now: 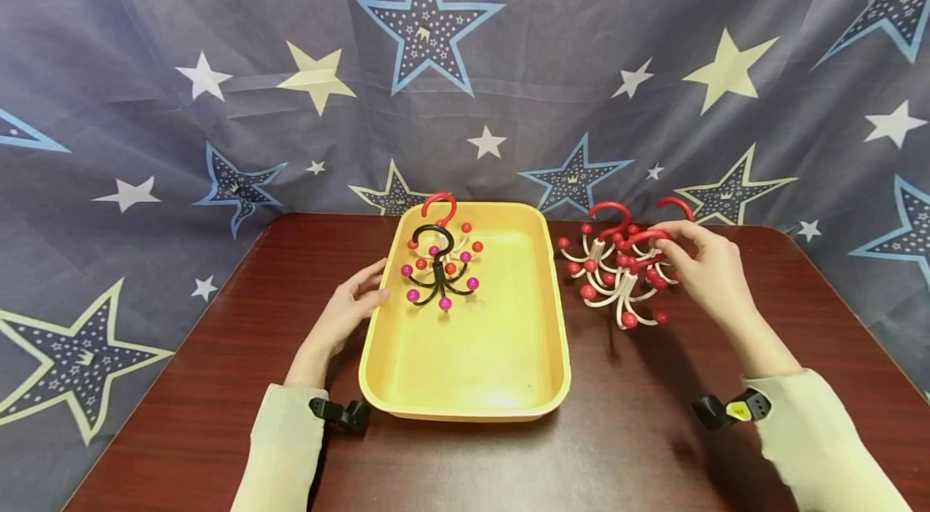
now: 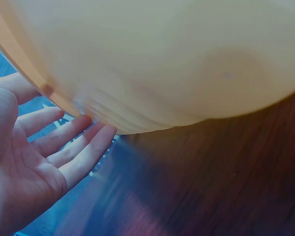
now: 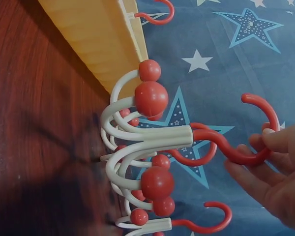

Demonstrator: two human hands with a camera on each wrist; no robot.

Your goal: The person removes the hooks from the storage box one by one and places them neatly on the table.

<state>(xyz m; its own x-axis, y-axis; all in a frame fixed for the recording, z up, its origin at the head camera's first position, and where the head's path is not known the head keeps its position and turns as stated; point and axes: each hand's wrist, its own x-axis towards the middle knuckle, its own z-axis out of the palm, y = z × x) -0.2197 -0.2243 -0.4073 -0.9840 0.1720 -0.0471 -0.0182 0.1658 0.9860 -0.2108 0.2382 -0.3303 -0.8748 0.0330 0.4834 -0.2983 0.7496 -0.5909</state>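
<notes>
My right hand (image 1: 715, 270) pinches the red hook of a rotating hook rack (image 3: 167, 137) with curved white arms tipped in red balls. It hangs upright, seemingly just above the table. Beside and behind it stand two similar racks, one with a white stem (image 1: 597, 251), the other mostly hidden except its red hook (image 1: 677, 207). Fingers nearly straight, my left hand (image 1: 345, 314) touches the outer left side of a yellow tray (image 1: 494, 350). Inside that tray, at the upper left, are a black rack with magenta balls (image 1: 438, 274) and, behind it, a red-hooked white one (image 1: 452, 209).
The dark reddish wooden table (image 1: 203, 383) carries everything. A grey-blue cloth with stars (image 1: 479, 116) hangs along its back edge. Each wrist wears a small black camera, the left one (image 1: 341, 413) close to the tray's near-left corner.
</notes>
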